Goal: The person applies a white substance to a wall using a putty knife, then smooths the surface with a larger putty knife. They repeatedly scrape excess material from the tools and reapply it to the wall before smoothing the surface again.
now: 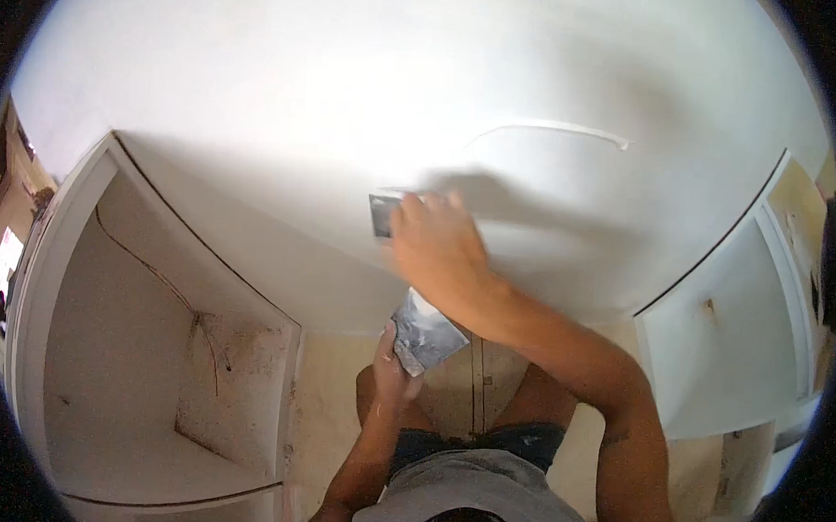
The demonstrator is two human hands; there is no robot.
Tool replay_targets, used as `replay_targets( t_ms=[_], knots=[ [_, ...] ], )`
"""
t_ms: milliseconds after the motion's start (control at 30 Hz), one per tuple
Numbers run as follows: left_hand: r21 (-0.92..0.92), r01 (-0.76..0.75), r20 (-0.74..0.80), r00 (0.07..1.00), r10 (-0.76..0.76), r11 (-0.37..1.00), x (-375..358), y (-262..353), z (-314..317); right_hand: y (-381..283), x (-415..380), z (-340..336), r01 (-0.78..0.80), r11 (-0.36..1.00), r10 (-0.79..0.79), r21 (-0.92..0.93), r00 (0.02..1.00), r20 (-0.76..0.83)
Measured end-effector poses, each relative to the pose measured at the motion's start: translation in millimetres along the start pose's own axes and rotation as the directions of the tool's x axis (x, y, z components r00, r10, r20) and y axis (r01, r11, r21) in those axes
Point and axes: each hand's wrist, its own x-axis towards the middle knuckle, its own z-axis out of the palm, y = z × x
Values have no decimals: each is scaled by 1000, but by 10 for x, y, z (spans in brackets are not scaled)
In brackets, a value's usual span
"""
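My right hand (437, 239) is closed on a putty knife, its dark rectangular blade (381, 214) showing to the left of the fingers, right at the white wall (259, 62). Lower down, in front of my body, my left hand (394, 375) grips a broad grey putty blade (429, 340) by its lower left edge. White paste is smeared over that blade, thickest at its upper end. A thin curved ridge of white paste (561, 128) stands on the wall, above and right of my right hand. The right hand's handle is hidden by its fingers.
An open white cabinet frame (167, 326) with stained inner walls and a hanging wire (151, 268) stands on the left. On the right is another white cabinet (729, 327). A beige floor (331, 378) lies below, around my legs.
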Motion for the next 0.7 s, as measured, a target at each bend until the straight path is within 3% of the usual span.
replay_targets(
  t_ms=[33, 67, 100, 133, 167, 233, 267, 333, 367, 433, 467, 500, 533, 567, 600, 633, 667, 700],
  knots=[
    [-46, 1, -41, 999, -3, 999, 41, 34, 12, 44, -101, -81, -55, 976, 54, 210, 998, 11],
    [-52, -19, -32, 999, 18, 998, 68, 97, 54, 96, -209, -175, -34, 903, 79, 428, 993, -89],
    [-228, 57, 35, 998, -51, 972, 52, 129, 129, 150, -377, -254, 14, 781, 119, 624, 978, -171],
    [-396, 142, 110, 988, -107, 907, 10, 135, 177, 138, -600, -275, 23, 676, 145, 736, 976, -163],
    [-412, 126, 119, 989, -84, 903, 29, 138, 216, 114, -797, -278, 36, 561, 166, 827, 974, -156],
    [-330, 162, 151, 982, -117, 930, 49, 126, 303, 66, -1140, -198, 325, 405, 21, 855, 931, -364],
    [-340, 153, 158, 982, -103, 928, 55, 141, 429, 9, -1279, 8, 334, 408, 3, 850, 930, -367],
    [-42, 75, 4, 997, -74, 996, 31, 174, 711, -35, -1503, 569, 110, 512, 286, 852, 913, -290],
    [-34, 80, 2, 997, -80, 996, -34, 160, 739, 41, -1586, 655, 107, 510, 295, 854, 910, -290],
    [423, -112, 24, 993, 112, 899, -71, 157, 759, 393, -1762, 785, -130, 711, 250, 691, 965, -75],
    [473, -71, 16, 997, 72, 878, -80, 150, 749, 498, -1937, 867, -135, 708, 265, 693, 960, -84],
    [486, -64, 19, 998, 63, 872, -87, 123, 830, 537, -2187, 938, -252, 374, 544, 892, 839, 9],
    [412, -107, 49, 994, 95, 905, -60, 95, 983, 584, -2364, 981, -242, -18, 728, 970, 662, 178],
    [336, -146, 80, 989, 126, 931, -25, 73, 1096, 593, -2479, 852, -228, -18, 741, 974, 650, 166],
    [353, -144, 105, 988, 114, 925, 46, 15, 1040, 601, -2618, 683, -301, 264, 730, 916, 683, 14],
    [450, -271, 288, 946, 148, 851, 113, -78, 936, 615, -2712, 567, -372, 516, 690, 772, 714, -117],
    [510, -396, 470, 872, 139, 764, 200, -186, 847, 633, -2761, 595, -393, 506, 725, 768, 676, -132],
    [525, -373, 501, 862, 77, 765, 236, -215, 1049, 636, -2787, 658, -432, 114, 753, 895, 625, 206]
  ],
)
